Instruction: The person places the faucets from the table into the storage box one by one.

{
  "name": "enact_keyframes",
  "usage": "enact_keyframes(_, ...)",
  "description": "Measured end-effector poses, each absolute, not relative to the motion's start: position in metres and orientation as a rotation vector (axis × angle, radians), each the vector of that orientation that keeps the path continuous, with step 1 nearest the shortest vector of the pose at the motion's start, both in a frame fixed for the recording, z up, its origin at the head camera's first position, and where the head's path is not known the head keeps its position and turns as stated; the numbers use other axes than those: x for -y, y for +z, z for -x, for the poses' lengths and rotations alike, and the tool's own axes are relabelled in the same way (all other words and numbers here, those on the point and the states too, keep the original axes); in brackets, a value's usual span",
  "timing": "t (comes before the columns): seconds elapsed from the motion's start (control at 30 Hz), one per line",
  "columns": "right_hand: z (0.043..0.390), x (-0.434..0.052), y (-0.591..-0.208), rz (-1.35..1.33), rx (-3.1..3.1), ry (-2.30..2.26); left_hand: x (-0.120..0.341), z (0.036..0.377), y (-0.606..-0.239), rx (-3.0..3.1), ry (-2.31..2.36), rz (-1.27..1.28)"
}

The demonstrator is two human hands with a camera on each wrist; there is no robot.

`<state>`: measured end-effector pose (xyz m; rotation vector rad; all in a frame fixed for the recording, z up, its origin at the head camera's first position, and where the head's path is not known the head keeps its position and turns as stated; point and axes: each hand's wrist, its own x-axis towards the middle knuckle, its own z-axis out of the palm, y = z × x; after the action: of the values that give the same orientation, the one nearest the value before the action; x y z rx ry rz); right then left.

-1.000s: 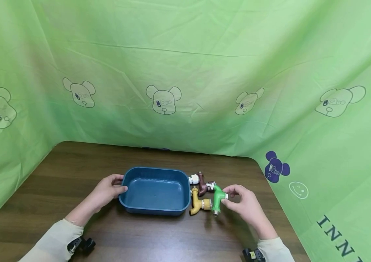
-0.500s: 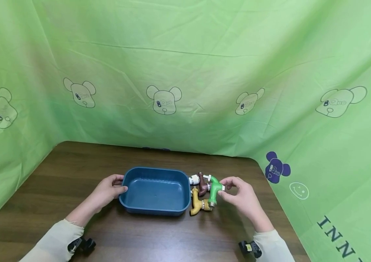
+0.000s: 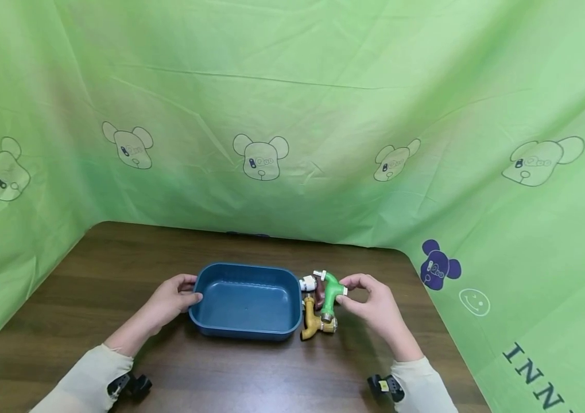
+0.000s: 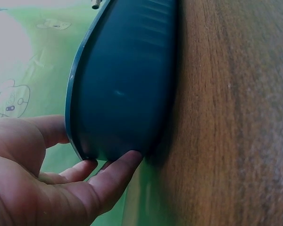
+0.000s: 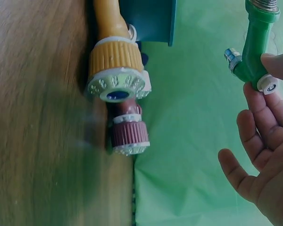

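A dark blue rectangular tub stands on the brown wooden table. My left hand grips the tub's left rim, thumb over the edge and fingers under its wall. My right hand pinches a green tap by its white end and holds it in the air just right of the tub; the right wrist view shows the green tap between thumb and fingertips. On the table beneath it lie a yellow tap and a brown tap, shown close as the yellow tap and brown tap.
A green cloth printed with bear faces walls the table at the back and on both sides, close on the right. The tub holds nothing. Bare wood lies in front of the tub and to its left.
My right hand has lifted the green tap off the table and carried it left and up, over the other two taps toward the tub. The left hand has stayed on the rim.
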<state>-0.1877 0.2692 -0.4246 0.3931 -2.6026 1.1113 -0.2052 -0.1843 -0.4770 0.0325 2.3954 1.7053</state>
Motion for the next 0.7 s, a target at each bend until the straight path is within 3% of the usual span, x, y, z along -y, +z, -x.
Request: enact_keyframes(0.7,0.188,-0.256,-0.424,-0.362,2.626,1.124,0.185,0.207,-0.48,-2.374,1.73,-0.038)
